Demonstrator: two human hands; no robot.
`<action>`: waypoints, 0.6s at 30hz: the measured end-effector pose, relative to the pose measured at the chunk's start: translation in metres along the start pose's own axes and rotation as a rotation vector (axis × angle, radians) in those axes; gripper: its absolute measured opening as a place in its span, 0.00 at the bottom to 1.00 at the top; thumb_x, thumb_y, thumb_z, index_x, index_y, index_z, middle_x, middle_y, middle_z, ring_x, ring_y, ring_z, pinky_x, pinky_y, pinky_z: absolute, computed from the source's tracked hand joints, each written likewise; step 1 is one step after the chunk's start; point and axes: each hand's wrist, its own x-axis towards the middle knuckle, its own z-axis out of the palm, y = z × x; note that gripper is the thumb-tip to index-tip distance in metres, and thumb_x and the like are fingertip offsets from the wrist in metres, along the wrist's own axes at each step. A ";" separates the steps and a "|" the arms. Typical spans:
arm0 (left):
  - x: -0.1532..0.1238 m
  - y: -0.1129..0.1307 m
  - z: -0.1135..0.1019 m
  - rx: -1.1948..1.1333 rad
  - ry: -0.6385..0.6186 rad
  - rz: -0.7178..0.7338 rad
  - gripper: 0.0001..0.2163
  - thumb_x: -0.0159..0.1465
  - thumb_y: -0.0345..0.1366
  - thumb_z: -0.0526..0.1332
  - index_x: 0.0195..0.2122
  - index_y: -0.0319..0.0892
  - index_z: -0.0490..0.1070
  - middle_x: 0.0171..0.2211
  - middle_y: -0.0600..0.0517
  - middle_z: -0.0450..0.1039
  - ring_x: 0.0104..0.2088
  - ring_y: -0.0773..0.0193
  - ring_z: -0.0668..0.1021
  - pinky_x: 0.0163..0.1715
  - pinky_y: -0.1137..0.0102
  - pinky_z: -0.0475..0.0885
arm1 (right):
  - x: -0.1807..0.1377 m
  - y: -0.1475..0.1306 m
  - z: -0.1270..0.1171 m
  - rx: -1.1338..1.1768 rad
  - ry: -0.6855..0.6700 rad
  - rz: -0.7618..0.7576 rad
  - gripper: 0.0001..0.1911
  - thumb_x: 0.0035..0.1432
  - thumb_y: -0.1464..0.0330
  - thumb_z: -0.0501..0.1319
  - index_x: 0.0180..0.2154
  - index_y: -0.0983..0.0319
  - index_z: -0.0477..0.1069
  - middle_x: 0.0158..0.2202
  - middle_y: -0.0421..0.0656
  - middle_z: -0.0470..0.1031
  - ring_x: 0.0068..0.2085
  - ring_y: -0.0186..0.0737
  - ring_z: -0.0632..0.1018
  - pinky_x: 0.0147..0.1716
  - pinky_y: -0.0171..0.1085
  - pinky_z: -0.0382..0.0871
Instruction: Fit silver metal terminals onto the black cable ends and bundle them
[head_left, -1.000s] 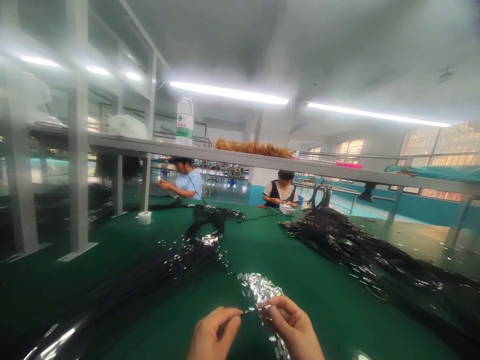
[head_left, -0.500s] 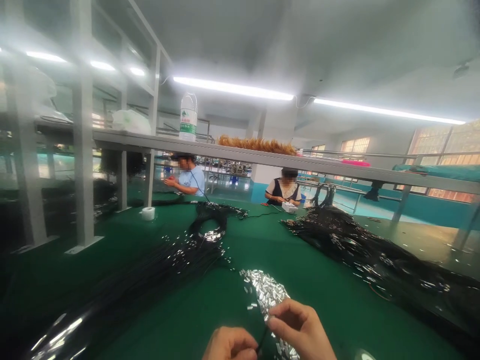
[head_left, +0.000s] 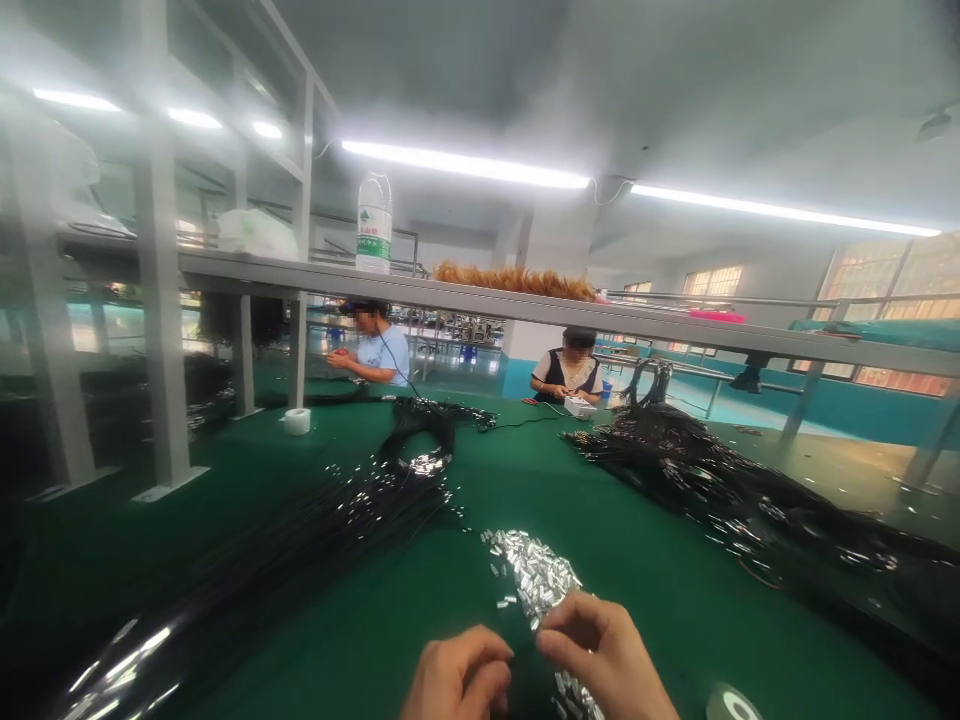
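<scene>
My left hand is at the bottom middle, its thumb and fingers curled together in a pinch. Whatever lies in that pinch is hidden, with only a dark blur beside it. My right hand is close by on the right, thumb and forefinger bent towards each other over the near part of a pile of small silver metal sleeves. Anything between its fingertips is too small to make out. More of the sleeves show beneath the right hand. The two hands are apart by a narrow gap.
Black cables with shiny ends lie on the green table at left, and another heap at right. A tape roll stands near right, a white roll further back. A shelf spans above; two people sit beyond.
My left hand has moved slightly left and up, away from the right fingertips. The dark cord seen between the hands no longer shows clearly. More of the tape roll is in view.
</scene>
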 end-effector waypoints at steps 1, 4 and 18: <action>0.000 0.002 -0.001 -0.018 0.003 0.010 0.10 0.59 0.33 0.53 0.33 0.40 0.74 0.20 0.56 0.72 0.17 0.69 0.69 0.20 0.76 0.63 | 0.000 0.001 0.001 0.042 -0.038 0.024 0.11 0.39 0.63 0.70 0.21 0.62 0.72 0.17 0.37 0.71 0.21 0.35 0.69 0.22 0.32 0.58; -0.002 0.008 -0.003 -0.071 -0.002 0.035 0.09 0.59 0.33 0.53 0.30 0.39 0.72 0.19 0.57 0.67 0.17 0.70 0.68 0.19 0.77 0.62 | -0.002 0.005 0.009 0.013 -0.146 0.090 0.10 0.40 0.64 0.69 0.19 0.62 0.70 0.15 0.36 0.67 0.19 0.33 0.67 0.18 0.31 0.55; 0.003 0.006 -0.007 -0.151 -0.042 0.043 0.19 0.62 0.43 0.53 0.45 0.38 0.76 0.23 0.52 0.72 0.23 0.67 0.69 0.27 0.73 0.63 | 0.002 -0.001 -0.019 -0.649 0.005 0.058 0.10 0.54 0.66 0.54 0.29 0.60 0.74 0.27 0.42 0.77 0.31 0.42 0.75 0.29 0.35 0.63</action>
